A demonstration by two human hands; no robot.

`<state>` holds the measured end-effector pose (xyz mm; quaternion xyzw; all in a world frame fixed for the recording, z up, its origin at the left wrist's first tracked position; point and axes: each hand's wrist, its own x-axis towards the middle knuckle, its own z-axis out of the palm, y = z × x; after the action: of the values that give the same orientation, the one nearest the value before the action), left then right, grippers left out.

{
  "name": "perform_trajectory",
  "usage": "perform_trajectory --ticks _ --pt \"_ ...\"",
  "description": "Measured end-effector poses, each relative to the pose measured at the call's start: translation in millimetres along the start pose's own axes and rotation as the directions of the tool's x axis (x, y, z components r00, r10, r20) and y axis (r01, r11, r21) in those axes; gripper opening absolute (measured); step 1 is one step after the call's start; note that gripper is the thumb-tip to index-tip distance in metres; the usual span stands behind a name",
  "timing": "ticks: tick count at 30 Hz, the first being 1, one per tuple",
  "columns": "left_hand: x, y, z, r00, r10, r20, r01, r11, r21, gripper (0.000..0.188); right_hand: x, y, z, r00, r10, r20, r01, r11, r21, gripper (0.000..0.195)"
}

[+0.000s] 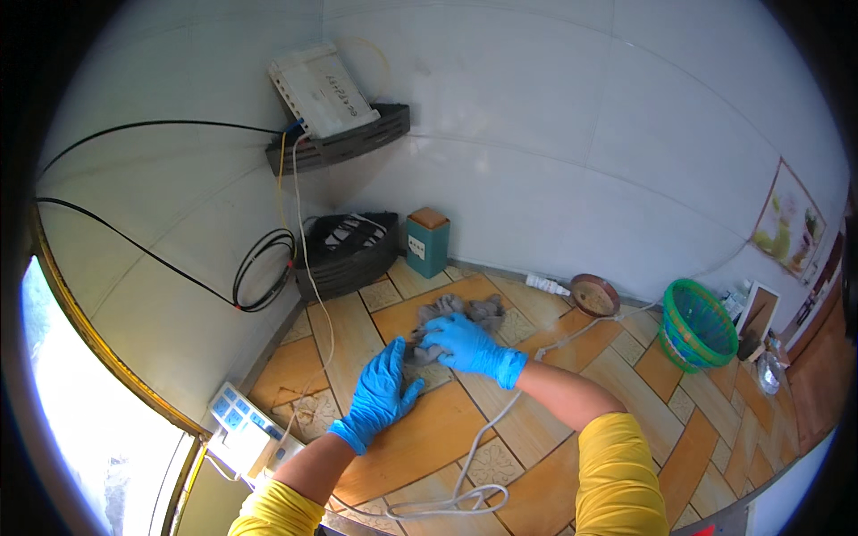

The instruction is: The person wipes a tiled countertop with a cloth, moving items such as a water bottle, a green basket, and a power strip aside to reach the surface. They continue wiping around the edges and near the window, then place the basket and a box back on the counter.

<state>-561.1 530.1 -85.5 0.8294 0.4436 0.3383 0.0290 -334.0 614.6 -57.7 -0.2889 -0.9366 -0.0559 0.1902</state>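
My right hand point(466, 345), in a blue disposable glove, presses down on a crumpled grey cloth point(486, 311) with its fingers curled into the folds. The cloth lies bunched on a tile-patterned tabletop point(415, 442). Just left of it is my left hand point(382, 392), gloved the same way, with the thumb spread from the fingers and nothing visible in its grasp. A small dark patch shows between the left fingertips and the cloth; what it is cannot be made out.
Against the wall stand a teal canister point(428, 244), a black corner basket point(352, 251), a white bottle point(546, 285) on its side, a round brown dish point(594, 295) and a green plastic basket point(694, 328). A white cable point(462, 469) crosses the tabletop. A power strip point(244, 429) sits at the left.
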Motion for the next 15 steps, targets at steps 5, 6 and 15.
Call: perform_trajectory --ticks 5,6,15 --pt "-6 -7 5 0.997 -0.068 0.023 0.066 0.996 0.051 0.080 33 73 -60 0.904 0.401 -0.148 -0.411 0.911 -0.039 0.037" --pt "-3 -4 5 0.997 -0.062 0.037 0.061 0.997 0.044 0.079 33 94 -63 0.885 0.422 -0.197 -0.434 0.901 -0.021 0.040" --pt "3 -5 10 0.997 -0.058 0.057 0.054 0.997 0.060 0.078 29 156 8 0.651 0.758 0.045 -0.753 0.652 -0.086 0.045"
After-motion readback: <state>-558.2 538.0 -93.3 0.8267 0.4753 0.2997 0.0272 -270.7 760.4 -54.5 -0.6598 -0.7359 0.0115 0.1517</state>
